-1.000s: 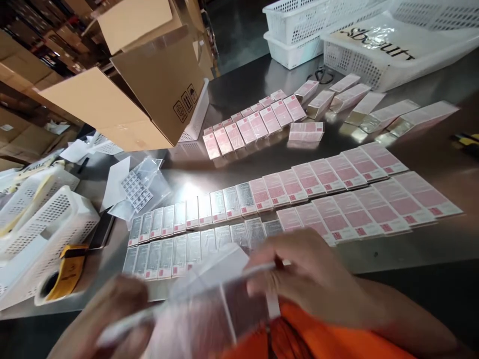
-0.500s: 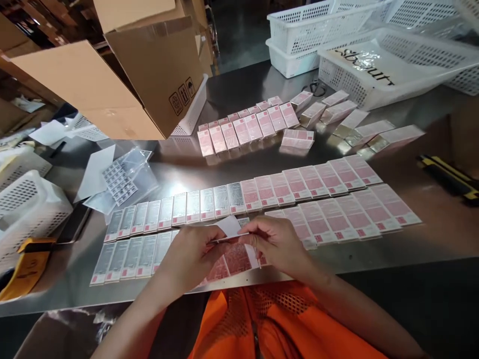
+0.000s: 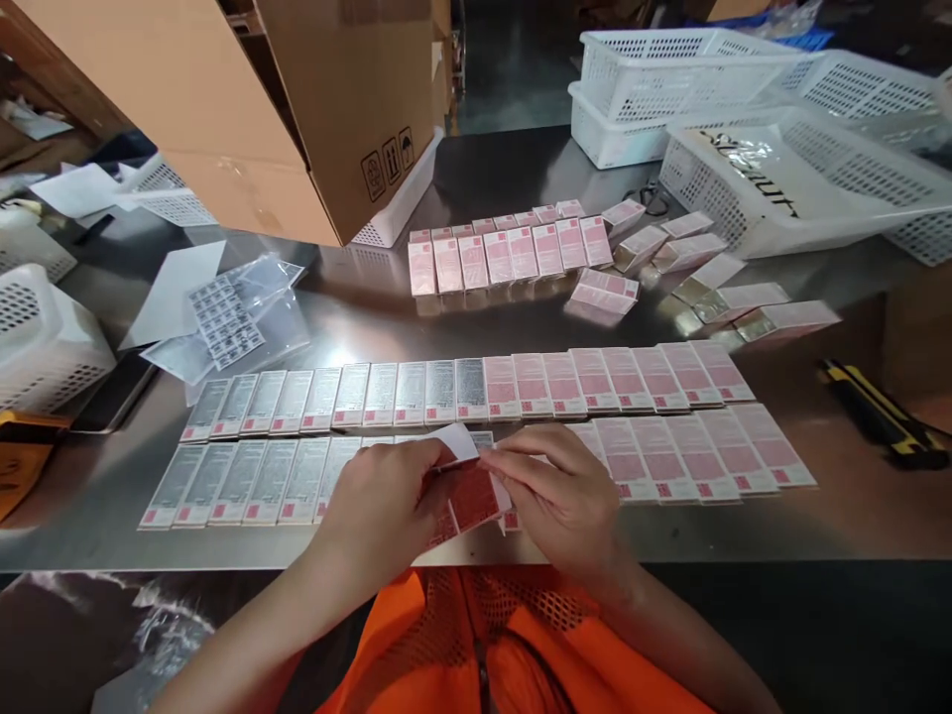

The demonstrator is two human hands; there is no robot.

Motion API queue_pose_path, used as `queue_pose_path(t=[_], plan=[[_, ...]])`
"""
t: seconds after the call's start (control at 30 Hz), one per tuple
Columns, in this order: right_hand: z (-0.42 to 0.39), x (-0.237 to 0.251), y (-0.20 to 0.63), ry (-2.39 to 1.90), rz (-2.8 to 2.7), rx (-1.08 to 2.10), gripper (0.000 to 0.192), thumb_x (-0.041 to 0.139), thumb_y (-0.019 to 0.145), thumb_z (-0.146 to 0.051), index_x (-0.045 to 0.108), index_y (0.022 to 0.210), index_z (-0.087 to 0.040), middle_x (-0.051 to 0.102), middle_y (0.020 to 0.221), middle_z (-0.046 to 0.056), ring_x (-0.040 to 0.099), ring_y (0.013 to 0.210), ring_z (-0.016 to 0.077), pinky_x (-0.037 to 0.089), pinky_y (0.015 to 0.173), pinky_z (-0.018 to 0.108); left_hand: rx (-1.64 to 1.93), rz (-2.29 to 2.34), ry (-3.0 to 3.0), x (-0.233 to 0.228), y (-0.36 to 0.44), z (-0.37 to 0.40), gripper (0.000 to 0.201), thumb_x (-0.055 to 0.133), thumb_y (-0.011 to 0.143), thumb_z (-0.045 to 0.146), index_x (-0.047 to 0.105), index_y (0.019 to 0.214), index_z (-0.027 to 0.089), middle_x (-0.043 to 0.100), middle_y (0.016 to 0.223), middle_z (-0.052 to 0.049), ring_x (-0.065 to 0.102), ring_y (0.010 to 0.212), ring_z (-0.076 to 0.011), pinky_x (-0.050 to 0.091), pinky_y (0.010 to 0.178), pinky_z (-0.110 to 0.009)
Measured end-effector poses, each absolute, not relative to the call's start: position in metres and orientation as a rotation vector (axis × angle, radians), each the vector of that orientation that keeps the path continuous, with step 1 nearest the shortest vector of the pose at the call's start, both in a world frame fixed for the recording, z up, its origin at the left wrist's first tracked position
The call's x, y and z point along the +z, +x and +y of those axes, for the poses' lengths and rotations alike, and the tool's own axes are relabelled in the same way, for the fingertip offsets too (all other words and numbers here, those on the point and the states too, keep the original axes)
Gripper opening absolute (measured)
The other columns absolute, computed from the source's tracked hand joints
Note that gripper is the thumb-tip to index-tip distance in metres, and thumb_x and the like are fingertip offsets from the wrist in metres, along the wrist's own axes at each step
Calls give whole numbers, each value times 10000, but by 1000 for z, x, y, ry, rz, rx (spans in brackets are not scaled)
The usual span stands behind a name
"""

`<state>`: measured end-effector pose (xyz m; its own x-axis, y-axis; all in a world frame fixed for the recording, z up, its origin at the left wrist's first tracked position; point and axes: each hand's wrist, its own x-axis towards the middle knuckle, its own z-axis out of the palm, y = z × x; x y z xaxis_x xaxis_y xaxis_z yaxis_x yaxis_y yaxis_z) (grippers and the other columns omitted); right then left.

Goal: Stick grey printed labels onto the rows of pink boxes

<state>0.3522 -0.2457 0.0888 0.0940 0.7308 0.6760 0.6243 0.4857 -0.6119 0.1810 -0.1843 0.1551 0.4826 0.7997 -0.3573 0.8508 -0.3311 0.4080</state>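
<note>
My left hand (image 3: 387,496) grips a bent sheet of dark red stickers (image 3: 474,494) between thumb and fingers, and a white flap of it curls up above the thumb. At the right edge of this sheet, the thumb and fingertips of my right hand (image 3: 561,486) are pinched together; how much of the sheet lies between them is hard to see. Under and around both hands lie two rows of small flat boxes, silvery grey on the left (image 3: 274,481) and pink on the right (image 3: 591,380). My hands cover some boxes in the near row.
Pink boxes (image 3: 497,258) stand grouped farther back, with several tipped ones to their right. A large carton (image 3: 357,119) is at back left and white baskets (image 3: 744,213) at back right. Printed sheets (image 3: 225,319) lie left, a yellow-black cutter (image 3: 882,412) right.
The sticker sheet has tilted so more of its red face shows between my hands. Both hands still hold it, the right pinching closer at its edge. The camera view has shifted slightly.
</note>
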Motion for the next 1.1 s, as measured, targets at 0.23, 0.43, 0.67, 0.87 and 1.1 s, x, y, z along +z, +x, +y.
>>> queue_pose_path(t=[0.23,0.43,0.67,0.87,1.1], plan=[[-251,88,344,-1307,-1557,59,290,593,850,-36,726,939,-279,716,924,31,670,841,185,563,714,345,-54,1319,2107,152,179,-181,191,511,847,256,699,844,221,678,658,5,585,596,-155,281,543,-261],[-248,89,345,-1364,-1560,21,200,638,852,-90,689,960,-250,701,930,42,658,880,203,562,768,356,-55,1316,2131,151,180,-184,185,512,851,251,695,855,223,703,717,1,589,614,-153,296,560,-259],[-251,81,345,-1285,-1610,17,276,569,849,-2,684,947,-234,730,952,41,679,895,190,583,793,344,4,1286,2115,150,179,-186,185,505,860,251,682,816,221,687,684,16,563,581,-135,292,547,-251],[-255,76,342,-1255,-1648,-54,333,578,841,13,686,1057,-217,725,1094,74,693,987,197,599,858,332,76,1215,1997,152,178,-180,185,537,862,294,637,738,199,620,614,44,521,567,-112,321,549,-230],[-254,71,345,-1274,-1643,-39,471,587,848,1,639,1228,-272,713,1123,70,693,1002,206,615,845,338,92,1206,1972,152,177,-181,201,544,865,312,600,708,199,560,577,62,466,545,-100,289,525,-233]])
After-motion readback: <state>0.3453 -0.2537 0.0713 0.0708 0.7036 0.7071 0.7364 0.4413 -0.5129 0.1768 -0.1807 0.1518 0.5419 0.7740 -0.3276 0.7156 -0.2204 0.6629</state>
